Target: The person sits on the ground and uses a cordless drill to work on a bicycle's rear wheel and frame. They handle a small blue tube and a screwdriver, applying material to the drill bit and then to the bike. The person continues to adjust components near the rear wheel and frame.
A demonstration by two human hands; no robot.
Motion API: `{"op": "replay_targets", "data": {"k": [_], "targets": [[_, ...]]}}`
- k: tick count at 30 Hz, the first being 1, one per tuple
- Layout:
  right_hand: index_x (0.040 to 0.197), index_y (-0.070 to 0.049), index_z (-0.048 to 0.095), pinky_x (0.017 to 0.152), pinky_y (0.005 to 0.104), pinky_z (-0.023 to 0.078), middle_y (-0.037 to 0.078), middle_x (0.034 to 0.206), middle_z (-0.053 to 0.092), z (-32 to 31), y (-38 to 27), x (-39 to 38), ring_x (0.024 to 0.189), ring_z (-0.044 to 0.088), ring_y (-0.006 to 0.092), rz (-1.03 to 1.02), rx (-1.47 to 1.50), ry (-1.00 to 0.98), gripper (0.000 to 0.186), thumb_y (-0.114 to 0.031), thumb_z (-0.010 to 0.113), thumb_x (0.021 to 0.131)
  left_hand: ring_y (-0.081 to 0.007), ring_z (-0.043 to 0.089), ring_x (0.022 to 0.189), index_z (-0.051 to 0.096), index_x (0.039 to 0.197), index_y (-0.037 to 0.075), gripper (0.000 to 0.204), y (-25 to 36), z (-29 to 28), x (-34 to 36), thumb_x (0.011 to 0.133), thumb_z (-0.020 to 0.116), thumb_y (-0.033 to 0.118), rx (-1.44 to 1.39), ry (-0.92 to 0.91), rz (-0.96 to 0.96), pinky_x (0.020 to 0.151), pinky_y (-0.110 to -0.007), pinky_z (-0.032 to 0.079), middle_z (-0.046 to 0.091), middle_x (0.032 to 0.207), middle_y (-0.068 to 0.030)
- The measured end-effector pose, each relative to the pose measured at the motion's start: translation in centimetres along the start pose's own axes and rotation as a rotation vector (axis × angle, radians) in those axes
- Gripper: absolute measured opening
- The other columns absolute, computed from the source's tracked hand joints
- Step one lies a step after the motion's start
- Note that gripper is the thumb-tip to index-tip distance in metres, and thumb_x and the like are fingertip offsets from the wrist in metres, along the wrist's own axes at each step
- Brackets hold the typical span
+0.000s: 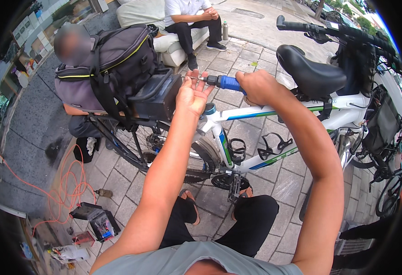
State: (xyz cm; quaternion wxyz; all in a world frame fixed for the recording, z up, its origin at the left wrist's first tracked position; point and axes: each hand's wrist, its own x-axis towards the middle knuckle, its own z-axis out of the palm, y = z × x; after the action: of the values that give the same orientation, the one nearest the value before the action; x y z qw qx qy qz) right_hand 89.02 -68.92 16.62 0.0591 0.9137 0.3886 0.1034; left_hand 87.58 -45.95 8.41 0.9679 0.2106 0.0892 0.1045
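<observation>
My right hand (258,88) is wrapped round the blue handle of a screwdriver (231,83), its shaft pointing left. My left hand (192,95) is turned palm up, with its thumb and fingertips round the thin end of the shaft. That end meets the side of a black box (165,97) on the rear rack of a bicycle. A grey and black bag (118,62) with yellow piping lies on top of the box. The bicycle's white frame (251,111) has blue and green stripes. What the tip touches is hidden by my fingers.
Above the top tube is a black saddle (310,71); handlebars (338,31) stand beyond. A person crouches behind the bag; another sits on a pale sofa (139,14). An orange cord (68,190) and an open toolbox (101,223) lie on the paving at lower left.
</observation>
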Motion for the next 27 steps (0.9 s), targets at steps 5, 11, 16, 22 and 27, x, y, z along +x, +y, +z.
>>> {"op": "replay_targets", "data": {"k": [5,11,16,22,27], "targets": [[0.106,-0.001,0.058,0.069,0.048,0.055,0.018,0.082,0.073,0.4,0.2,-0.3,0.08,0.074,0.0371,-0.008,-0.03,0.051,0.026,-0.004,0.066,0.081,-0.0309,0.06,0.131,0.054,0.128,0.02,0.027,-0.1,0.3,-0.1,0.115,0.037,0.036,-0.066,0.041,0.022,0.114,-0.075,0.033,0.062,0.136,0.0021],[0.107,-0.002,0.059,0.071,0.0465,0.056,0.016,0.085,0.074,0.4,0.0,-0.8,0.082,0.074,0.0367,-0.001,-0.033,0.128,0.03,-0.004,0.069,0.079,-0.0196,0.062,0.129,0.052,0.127,0.023,0.023,-0.1,1.7,-0.6,0.113,0.044,0.039,-0.113,0.15,0.027,0.109,-0.069,0.038,0.065,0.127,0.0117],[0.109,-0.003,0.059,0.073,0.0473,0.057,0.017,0.086,0.074,-0.3,0.1,-1.1,0.084,0.074,0.0375,0.048,-0.009,0.014,0.033,-0.005,0.07,0.078,-0.0182,0.064,0.123,0.055,0.122,0.022,0.017,-0.1,1.6,-0.6,0.111,0.049,0.034,-0.112,0.159,0.032,0.105,-0.065,0.041,0.066,0.117,0.0112],[0.106,-0.005,0.057,0.077,0.0501,0.056,0.018,0.088,0.072,-0.3,1.6,-1.7,0.087,0.072,0.04,0.079,0.029,0.01,0.034,-0.007,0.073,0.076,-0.018,0.066,0.12,0.06,0.114,0.019,0.014,-0.3,1.5,0.4,0.108,0.055,0.03,-0.18,0.175,0.036,0.107,-0.057,0.042,0.069,0.11,0.0102],[0.107,-0.006,0.061,0.079,0.0516,0.057,0.018,0.093,0.073,-2.0,1.6,-1.7,0.09,0.072,0.0407,0.202,0.065,-0.037,0.029,-0.006,0.069,0.079,-0.0171,0.065,0.119,0.063,0.113,0.018,0.015,0.0,0.5,0.7,0.107,0.057,0.031,-0.189,0.13,0.039,0.108,-0.052,0.043,0.07,0.11,0.0092]]}}
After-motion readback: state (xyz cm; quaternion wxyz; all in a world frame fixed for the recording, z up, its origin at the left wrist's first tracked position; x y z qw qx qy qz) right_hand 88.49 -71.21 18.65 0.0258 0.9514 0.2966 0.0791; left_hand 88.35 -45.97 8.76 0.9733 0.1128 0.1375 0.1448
